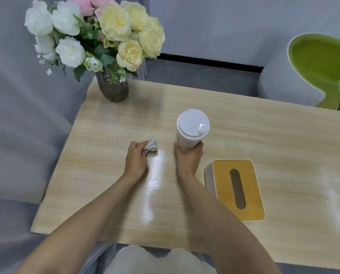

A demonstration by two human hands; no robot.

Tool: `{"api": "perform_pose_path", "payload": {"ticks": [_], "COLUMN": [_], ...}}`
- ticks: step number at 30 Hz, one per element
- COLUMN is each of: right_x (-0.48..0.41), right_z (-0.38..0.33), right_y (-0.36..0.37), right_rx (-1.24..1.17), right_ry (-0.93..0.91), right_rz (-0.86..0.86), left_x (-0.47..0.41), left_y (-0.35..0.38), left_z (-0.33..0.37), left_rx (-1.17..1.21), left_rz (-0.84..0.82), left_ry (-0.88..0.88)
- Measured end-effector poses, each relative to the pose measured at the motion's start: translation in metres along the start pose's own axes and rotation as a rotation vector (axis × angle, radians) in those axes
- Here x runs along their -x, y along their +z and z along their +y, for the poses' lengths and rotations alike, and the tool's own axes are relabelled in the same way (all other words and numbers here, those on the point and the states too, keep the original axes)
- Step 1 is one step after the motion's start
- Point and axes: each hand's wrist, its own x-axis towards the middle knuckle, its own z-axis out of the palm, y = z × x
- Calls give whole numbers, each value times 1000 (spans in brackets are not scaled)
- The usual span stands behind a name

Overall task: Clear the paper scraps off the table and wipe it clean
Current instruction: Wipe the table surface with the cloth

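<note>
Head cam — L grip (pixel 136 159) pinches crumpled grey-white paper wad (pixel 151 148); R grip (pixel 188 157) holds white lidded cup (pixel 191 129).

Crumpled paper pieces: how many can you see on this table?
1. The crumpled grey-white paper wad is gripped by the left hand on the light wooden table, left of the white lidded cup that the right hand holds. Others may hide behind the cup or hands.

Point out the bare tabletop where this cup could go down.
Bare: the table right of the tissue box; the strip between vase and cup; the near-left corner. Crowded: the centre, with the left hand gripping its wad and right hand.
</note>
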Motion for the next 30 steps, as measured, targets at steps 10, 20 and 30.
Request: {"api": "perform_pose_path", "payload": {"ticks": [10,20,30], "right_x": [-3,44,101], "right_z": [10,20,65], "right_y": [-3,-11,-35], "right_rx": [49,154,449], "right_ry": [-9,117,-159], "right_rz": [-17,-89,-344], "left_x": [-1,11,16], "left_y": [8,-17,-3], "left_z": [-2,-26,-32], "left_rx": [-73,-493,-338], "left_rz": [8,-15,2], "left_ry": [21,92,101]}}
